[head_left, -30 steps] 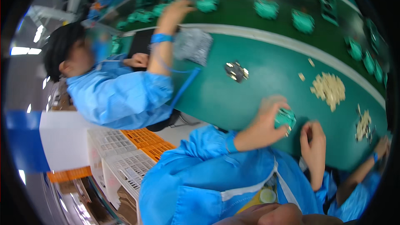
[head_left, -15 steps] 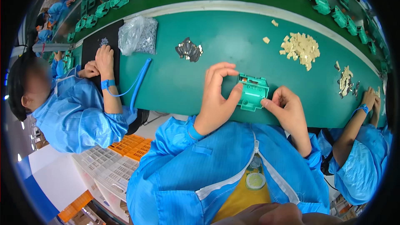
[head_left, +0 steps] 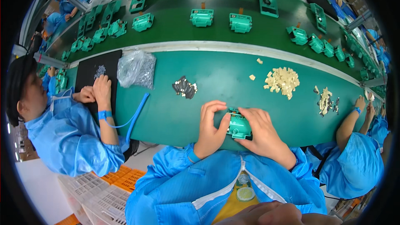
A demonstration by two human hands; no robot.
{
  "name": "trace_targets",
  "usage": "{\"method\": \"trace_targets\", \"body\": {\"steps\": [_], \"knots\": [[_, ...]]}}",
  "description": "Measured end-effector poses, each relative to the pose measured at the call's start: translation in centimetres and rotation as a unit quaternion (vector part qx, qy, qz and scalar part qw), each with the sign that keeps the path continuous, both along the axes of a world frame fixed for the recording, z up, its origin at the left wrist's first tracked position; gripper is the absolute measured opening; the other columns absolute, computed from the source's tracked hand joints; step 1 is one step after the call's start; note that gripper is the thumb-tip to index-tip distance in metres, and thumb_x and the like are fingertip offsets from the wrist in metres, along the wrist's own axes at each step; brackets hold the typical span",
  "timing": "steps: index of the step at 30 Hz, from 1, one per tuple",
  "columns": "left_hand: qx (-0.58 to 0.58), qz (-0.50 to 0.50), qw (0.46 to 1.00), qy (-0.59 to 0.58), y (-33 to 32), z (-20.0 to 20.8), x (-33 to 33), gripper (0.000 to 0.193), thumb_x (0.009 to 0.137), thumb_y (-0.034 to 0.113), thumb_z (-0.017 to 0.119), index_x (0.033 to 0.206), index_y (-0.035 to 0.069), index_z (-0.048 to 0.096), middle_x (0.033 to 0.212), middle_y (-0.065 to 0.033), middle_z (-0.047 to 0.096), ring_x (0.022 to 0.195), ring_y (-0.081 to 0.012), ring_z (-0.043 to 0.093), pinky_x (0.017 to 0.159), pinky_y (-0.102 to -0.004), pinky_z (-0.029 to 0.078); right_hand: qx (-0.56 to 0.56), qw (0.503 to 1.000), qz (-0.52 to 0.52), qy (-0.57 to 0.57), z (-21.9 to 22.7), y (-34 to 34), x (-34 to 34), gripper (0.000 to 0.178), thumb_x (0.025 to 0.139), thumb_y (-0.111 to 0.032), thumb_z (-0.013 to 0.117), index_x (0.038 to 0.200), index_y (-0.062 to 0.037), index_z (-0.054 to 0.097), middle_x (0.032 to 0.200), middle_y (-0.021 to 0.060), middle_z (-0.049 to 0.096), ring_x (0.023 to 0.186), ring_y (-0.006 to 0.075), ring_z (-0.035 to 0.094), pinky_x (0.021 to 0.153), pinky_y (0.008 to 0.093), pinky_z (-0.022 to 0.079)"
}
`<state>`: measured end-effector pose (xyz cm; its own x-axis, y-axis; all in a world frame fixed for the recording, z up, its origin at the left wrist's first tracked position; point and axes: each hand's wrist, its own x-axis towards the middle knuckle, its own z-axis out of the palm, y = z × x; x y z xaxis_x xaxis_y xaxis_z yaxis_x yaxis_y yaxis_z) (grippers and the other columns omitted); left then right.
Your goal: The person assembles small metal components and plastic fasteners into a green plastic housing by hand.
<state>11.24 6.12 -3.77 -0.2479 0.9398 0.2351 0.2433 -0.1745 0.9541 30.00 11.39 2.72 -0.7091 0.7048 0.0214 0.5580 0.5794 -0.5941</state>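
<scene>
A small green plastic housing (head_left: 238, 126) with copper-coloured bits near its top edge is held between my two hands over the near part of the green table. My left hand (head_left: 211, 130) grips its left side, thumb against the edge and fingers curled near the upper corner. My right hand (head_left: 266, 136) wraps the right side, fingers over the upper right and thumb along the lower edge, hiding that part. Beyond it lie a pile of cream-coloured pads (head_left: 282, 81) and a small heap of black pieces with pale bits (head_left: 184, 87).
A conveyor (head_left: 171, 33) behind a pale rail (head_left: 200, 46) carries several green housings (head_left: 240, 23). At left, a co-worker's hands (head_left: 98, 91) work by a black mat (head_left: 85, 71) and a clear bag (head_left: 136, 69). Another co-worker's arm (head_left: 349, 123) reaches in at right, near mixed pieces (head_left: 326, 101).
My right hand has gone from pinching the housing's lower right corner to wrapping its right side. The housing is turned somewhat. The view has tilted up, showing more conveyor.
</scene>
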Motion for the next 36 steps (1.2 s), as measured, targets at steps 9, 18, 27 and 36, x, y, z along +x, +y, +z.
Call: {"method": "trace_targets", "body": {"steps": [9, 18, 27, 36], "knots": [[0.023, 0.022, 0.999, 0.024, 0.1, 2.1, 0.0, 0.025, 0.089, -0.004, 0.064, 0.112, 0.001, 0.056, 0.120, -0.0158, 0.056, 0.113, -0.0260, 0.056, 0.100, -0.0357, 0.044, -0.049, 0.992, -0.113, 0.021, 3.7, 16.9, 2.2, 0.094, 0.070, -0.026, 0.088, 0.146, 0.0007, 0.040, 0.140, 0.0259, 0.054, 0.132, 0.0406, 0.051, 0.109, 0.0443, 0.042], [0.036, 0.028, 0.996, 0.075, 0.5, 3.0, 1.9, 0.023, 0.087, -0.003, 0.066, 0.109, 0.001, 0.058, 0.116, -0.0158, 0.059, 0.108, -0.0284, 0.058, 0.096, -0.0369, 0.046, 0.254, 0.931, -0.258, -0.056, -1.8, 27.7, 2.5, 0.096, 0.073, -0.031, 0.084, 0.151, -0.0066, 0.034, 0.139, 0.0182, 0.056, 0.134, 0.0355, 0.048, 0.114, 0.0478, 0.034], [0.023, -0.007, 0.993, 0.117, 1.0, 3.6, 5.0, 0.022, 0.088, -0.003, 0.064, 0.108, 0.001, 0.058, 0.116, -0.0164, 0.058, 0.109, -0.0290, 0.058, 0.097, -0.0367, 0.046, 0.239, 0.970, 0.038, -0.021, -2.2, 11.3, 6.0, 0.060, 0.087, -0.042, 0.071, 0.134, -0.0069, 0.058, 0.145, 0.0137, 0.054, 0.139, 0.0309, 0.045, 0.115, 0.0555, 0.030], [0.030, -0.179, 0.938, 0.297, 7.5, 9.7, 13.8, 0.036, 0.087, 0.006, 0.071, 0.119, 0.001, 0.056, 0.127, -0.0192, 0.056, 0.118, -0.0374, 0.052, 0.104, -0.0435, 0.043, 0.266, 0.952, -0.102, 0.113, -2.1, 14.8, 15.0, 0.013, 0.088, -0.016, 0.068, 0.097, -0.0060, 0.069, 0.101, 0.0072, 0.069, 0.103, 0.0260, 0.064, 0.107, 0.0500, 0.039]]}}
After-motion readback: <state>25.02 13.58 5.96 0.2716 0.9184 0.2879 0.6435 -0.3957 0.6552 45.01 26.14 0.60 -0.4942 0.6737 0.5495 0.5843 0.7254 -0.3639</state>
